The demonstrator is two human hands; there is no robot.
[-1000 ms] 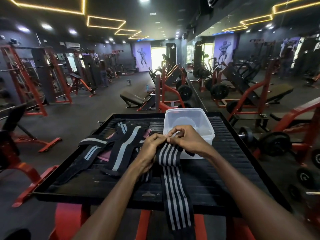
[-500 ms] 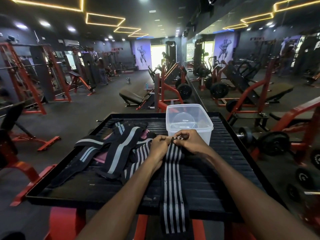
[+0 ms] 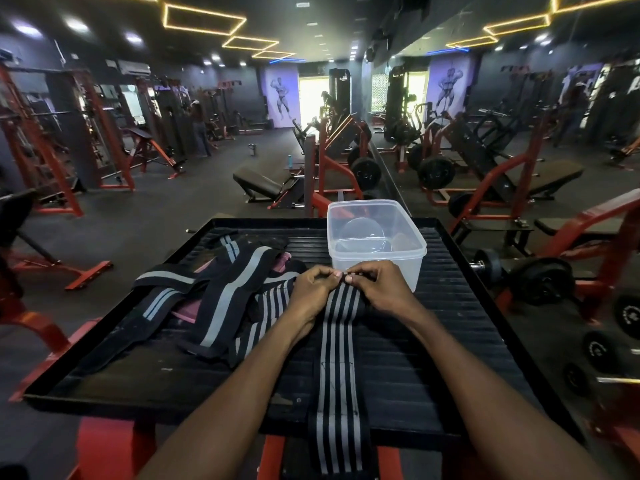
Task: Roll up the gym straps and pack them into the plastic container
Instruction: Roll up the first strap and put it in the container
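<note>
Dim gym machines in red and black fill the room behind a black ribbed worktop (image 3: 450, 358) with a raised rim. On its far side stands a clear rectangular plastic container (image 3: 377, 252); no strap shows inside it, only faint shapes that may be seen through its walls. A long black strap with 5 grey stripes (image 3: 337, 368) lies down the middle of the worktop, its near end hanging over the front edge. Both hands meet at its far end, just in front of the container: the left hand (image 3: 311, 289) and the right hand (image 3: 379, 289) each pinch that end with curled fingers and thumbs. This looks like the first tight fold of a roll, since almost the whole strap is flat. To the left lies a loose heap of other straps (image 3: 221, 289), black with grey or blue stripes, over something pink; how many there are cannot be told. Judging from this, the task is near its start: nothing is rolled or packed, and every strap is yet to be rolled and placed.
</note>
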